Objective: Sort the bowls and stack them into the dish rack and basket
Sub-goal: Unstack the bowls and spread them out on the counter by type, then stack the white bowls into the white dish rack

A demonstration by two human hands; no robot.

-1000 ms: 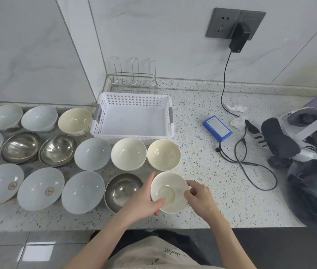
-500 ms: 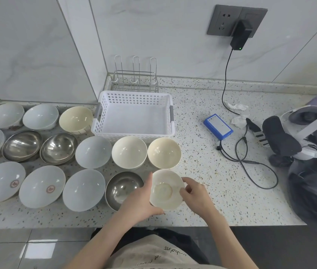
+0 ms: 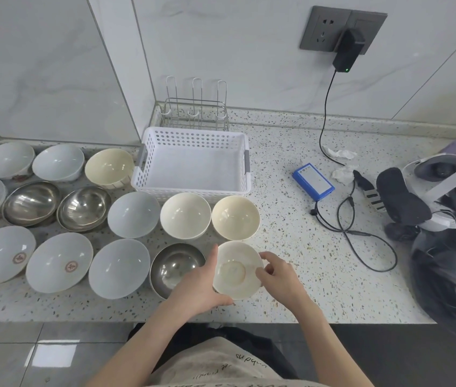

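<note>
While both hands grip one cream bowl [image 3: 236, 270] tilted between them, the left hand [image 3: 201, 286] clasps its near-left rim and the right hand [image 3: 278, 276] pinches its right edge. Just left sits a steel bowl [image 3: 175, 265]; beyond the hands, a white basket [image 3: 193, 160] and wire dish rack [image 3: 196, 107].

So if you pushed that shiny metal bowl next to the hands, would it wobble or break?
The shiny metal bowl looks rounded underneath, so it would probably rock or slide on the smooth speckled counter. Being metal, it likely wouldn't break. It sits near the counter's front edge, so a hard push might drop it.
</note>
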